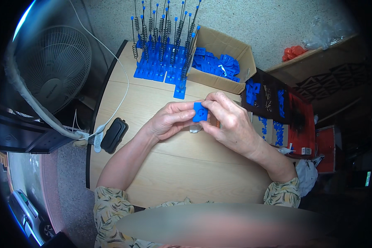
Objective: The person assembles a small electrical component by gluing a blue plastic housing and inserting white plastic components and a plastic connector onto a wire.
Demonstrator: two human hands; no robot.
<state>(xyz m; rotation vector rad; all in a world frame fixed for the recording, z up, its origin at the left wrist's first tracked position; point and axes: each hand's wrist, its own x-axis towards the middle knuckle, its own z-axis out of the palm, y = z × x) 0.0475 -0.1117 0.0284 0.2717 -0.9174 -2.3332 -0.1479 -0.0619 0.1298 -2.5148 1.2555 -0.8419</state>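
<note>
Over the middle of the table, a small flat blue plastic piece is held up between both hands. My left hand pinches its left edge between thumb and fingers. On the other side, my right hand grips it at the top and bottom right corners. A dark curved mark or slot shows on its face. Just below it, partly hidden by the fingers, lies a small white object whose kind I cannot make out.
Blue bases with upright springs and rods stand at the table's back. Beside them is a cardboard box of blue parts. Trays of small blue pieces lie to the right. A black case rests at left, near a fan.
</note>
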